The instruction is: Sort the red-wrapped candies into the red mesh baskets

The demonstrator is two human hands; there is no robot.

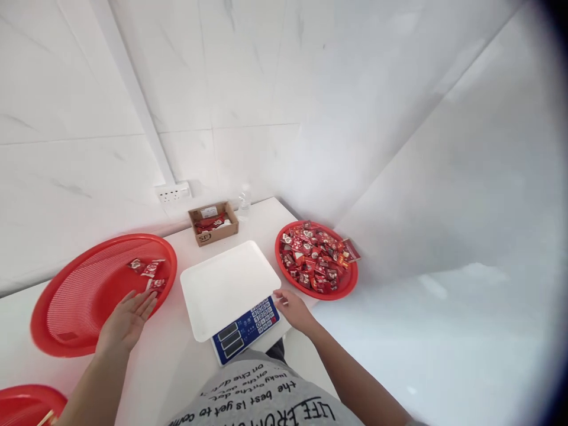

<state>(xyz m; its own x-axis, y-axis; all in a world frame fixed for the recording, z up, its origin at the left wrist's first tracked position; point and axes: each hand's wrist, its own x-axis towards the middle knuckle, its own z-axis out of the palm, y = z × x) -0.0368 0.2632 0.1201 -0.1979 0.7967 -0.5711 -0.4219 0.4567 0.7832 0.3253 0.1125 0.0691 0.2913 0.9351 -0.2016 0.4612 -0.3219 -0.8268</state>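
Observation:
My left hand (pixel 126 322) is palm up with its fingers stretched out and nothing in it, over the near right rim of a large red mesh basket (pixel 80 284). Inside that basket lie a few red-wrapped snack packets (pixel 151 269). By the right corner of a digital scale (pixel 246 328), my right hand (pixel 290 309) is loosely bent, its fingers somewhat apart and holding nothing visible. Whether its fingertips touch the scale is hard to make out. The scale's white tray (pixel 228 287) is bare. Right of it sits a red basket (pixel 350 287) heaped with red snack packets (pixel 315 257).
A small cardboard box (pixel 217 235) with red packets stands behind the scale, beside a clear plastic bottle (pixel 244 198). Another red basket (pixel 26 405) shows at lower left. The white table (pixel 160 355) backs onto a wall with a socket (pixel 173 193).

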